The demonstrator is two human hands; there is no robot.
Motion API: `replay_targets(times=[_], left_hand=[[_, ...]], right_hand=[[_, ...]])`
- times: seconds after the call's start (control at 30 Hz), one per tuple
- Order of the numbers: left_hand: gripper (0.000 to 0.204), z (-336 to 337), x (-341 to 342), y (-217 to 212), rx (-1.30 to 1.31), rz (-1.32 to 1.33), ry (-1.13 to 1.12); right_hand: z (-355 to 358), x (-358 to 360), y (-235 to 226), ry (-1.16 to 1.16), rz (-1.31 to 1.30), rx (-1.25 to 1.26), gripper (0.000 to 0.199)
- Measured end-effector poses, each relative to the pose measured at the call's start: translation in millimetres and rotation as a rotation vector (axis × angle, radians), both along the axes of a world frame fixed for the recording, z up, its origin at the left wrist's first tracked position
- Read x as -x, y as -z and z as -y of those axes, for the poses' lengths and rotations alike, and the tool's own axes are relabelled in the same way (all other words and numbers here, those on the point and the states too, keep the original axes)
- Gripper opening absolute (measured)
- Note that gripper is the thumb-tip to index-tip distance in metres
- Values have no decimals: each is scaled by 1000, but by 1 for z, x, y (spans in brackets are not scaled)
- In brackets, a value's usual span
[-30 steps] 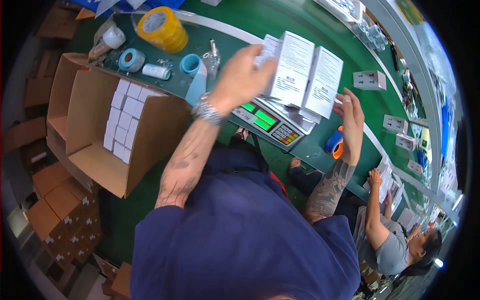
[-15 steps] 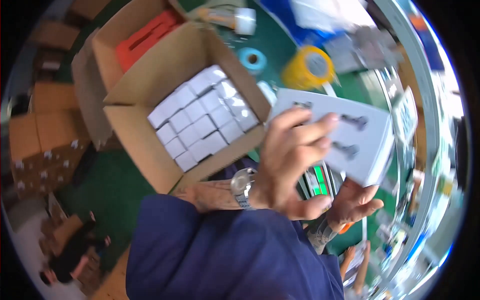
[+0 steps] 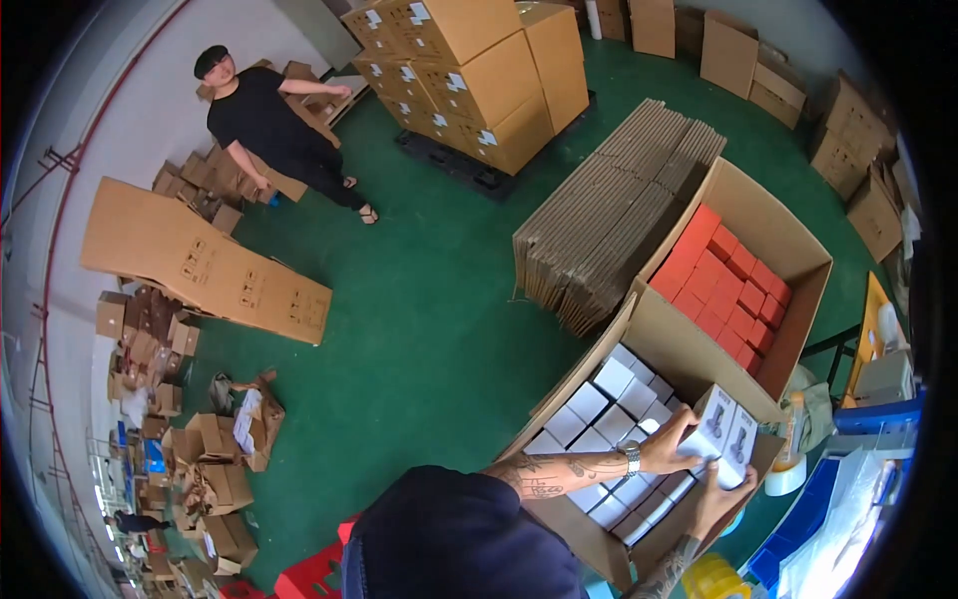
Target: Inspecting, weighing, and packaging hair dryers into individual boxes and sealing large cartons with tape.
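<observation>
Two small white boxes, each printed with a dark picture, sit side by side between my hands: one box (image 3: 711, 424) on the left, the other box (image 3: 741, 446) on the right. My left hand (image 3: 667, 445), with a metal watch at its wrist, grips the pair from the left. From the near side, my right hand (image 3: 720, 499) closes on them, fingers against the lower edge. Both boxes are tilted over the right end of an open brown carton (image 3: 569, 529). Rows of similar white boxes (image 3: 615, 424) fill much of that carton.
Beyond it stands another open carton (image 3: 763, 215) packed with red boxes (image 3: 714, 275). Flattened cardboard (image 3: 619, 200) is stacked behind. Tape rolls (image 3: 720, 577) and a blue tray (image 3: 798, 529) lie at right. Across the green floor, a person (image 3: 274, 120) stands near a pallet of cartons (image 3: 469, 90).
My view has swung round to show the wide floor. My left hand, earlier spread over the white boxes, now grips them with my right hand, above the carton.
</observation>
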State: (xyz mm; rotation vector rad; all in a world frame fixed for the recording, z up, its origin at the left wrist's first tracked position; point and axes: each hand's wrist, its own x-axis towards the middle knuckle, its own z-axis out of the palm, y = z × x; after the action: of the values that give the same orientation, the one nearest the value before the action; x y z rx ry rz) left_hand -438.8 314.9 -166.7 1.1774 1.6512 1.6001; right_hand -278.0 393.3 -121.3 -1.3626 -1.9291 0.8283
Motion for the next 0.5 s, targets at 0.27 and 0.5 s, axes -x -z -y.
replay_targets(times=[0.27, 0.5], left_hand=[[53, -25, -8, 66, 134, -98, -180], [60, -86, -10, 73, 916, -37, 135]], right_hand=[[-5, 10, 46, 50, -119, 286, 65], [-31, 28, -9, 165, 53, 609, 76]])
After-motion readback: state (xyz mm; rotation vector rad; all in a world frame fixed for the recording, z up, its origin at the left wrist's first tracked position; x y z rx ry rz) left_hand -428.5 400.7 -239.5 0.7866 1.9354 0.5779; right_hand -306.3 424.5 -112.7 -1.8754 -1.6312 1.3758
